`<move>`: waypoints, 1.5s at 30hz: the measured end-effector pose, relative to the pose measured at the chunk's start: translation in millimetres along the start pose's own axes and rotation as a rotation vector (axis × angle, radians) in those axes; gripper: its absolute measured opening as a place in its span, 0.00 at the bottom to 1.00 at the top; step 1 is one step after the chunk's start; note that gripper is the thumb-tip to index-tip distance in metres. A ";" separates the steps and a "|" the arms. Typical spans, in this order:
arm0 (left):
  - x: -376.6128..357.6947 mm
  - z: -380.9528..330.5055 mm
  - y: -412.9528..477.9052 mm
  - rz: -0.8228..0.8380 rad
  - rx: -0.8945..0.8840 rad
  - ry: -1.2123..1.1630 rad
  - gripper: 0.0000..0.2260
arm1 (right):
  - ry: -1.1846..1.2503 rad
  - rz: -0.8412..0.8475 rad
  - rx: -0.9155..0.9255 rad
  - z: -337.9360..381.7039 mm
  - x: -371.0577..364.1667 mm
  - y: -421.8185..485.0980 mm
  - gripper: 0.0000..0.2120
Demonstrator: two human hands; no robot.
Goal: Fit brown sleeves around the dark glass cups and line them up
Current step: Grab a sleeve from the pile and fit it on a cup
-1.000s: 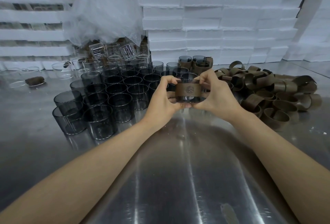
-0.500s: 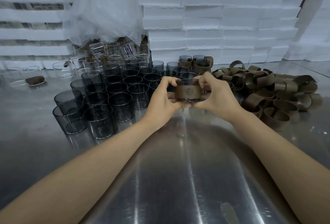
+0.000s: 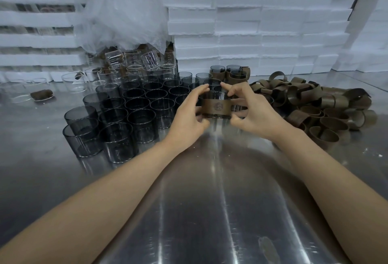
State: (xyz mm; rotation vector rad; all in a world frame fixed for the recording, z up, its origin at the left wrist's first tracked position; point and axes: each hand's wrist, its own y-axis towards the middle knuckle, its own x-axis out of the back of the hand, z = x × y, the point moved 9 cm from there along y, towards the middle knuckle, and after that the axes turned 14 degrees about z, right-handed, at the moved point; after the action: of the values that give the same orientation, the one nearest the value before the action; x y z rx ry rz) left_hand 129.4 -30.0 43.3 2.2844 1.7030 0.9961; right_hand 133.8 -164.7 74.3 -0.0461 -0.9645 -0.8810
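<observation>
Pinched upright between left hand [image 3: 186, 114] and right hand [image 3: 255, 112]: dark cup [image 3: 214, 95], brown sleeve [image 3: 216, 107] on; sleeved cups [image 3: 235, 73] behind, nearer right.

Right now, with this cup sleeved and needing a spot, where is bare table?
Bare steel table runs from the held cup back toward you, and at near left before the bare cups. Crowded: those cups left, sleeve pile right, sleeved cups behind.

Two hands [image 3: 186, 116], four sleeved cups [image 3: 216, 107], dozens of loose sleeves [image 3: 324, 137].
</observation>
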 end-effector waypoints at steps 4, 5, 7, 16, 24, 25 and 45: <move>-0.4 3.2 0.8 0.082 0.024 0.196 0.34 | -0.002 -0.016 -0.009 -5.8 0.8 -1.1 0.25; -0.3 4.8 1.0 0.103 0.038 0.228 0.34 | 0.006 -0.009 -0.013 -9.0 -0.1 -1.7 0.25; -2.1 4.5 1.2 0.152 0.024 0.296 0.33 | -0.038 0.027 -0.031 -15.6 -3.6 -2.4 0.29; -7.3 12.8 2.3 0.267 0.073 0.326 0.33 | -0.083 0.062 -0.027 -19.8 -11.2 -3.3 0.31; -2.5 16.7 0.5 0.230 0.103 0.239 0.27 | -0.166 0.007 -0.057 -28.3 -12.6 -3.2 0.33; -3.1 16.3 0.5 0.237 0.104 0.239 0.26 | -0.180 0.013 -0.055 -27.5 -13.2 -3.1 0.33; -2.7 21.6 1.1 0.236 0.127 0.238 0.21 | -0.338 0.018 -0.037 -17.4 -17.1 -2.3 0.31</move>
State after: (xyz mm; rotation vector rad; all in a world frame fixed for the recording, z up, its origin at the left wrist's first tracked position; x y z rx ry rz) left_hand 142.1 -26.9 25.9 2.5864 1.6492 1.2863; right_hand 139.8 -162.4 50.6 -0.2405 -1.2601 -0.8908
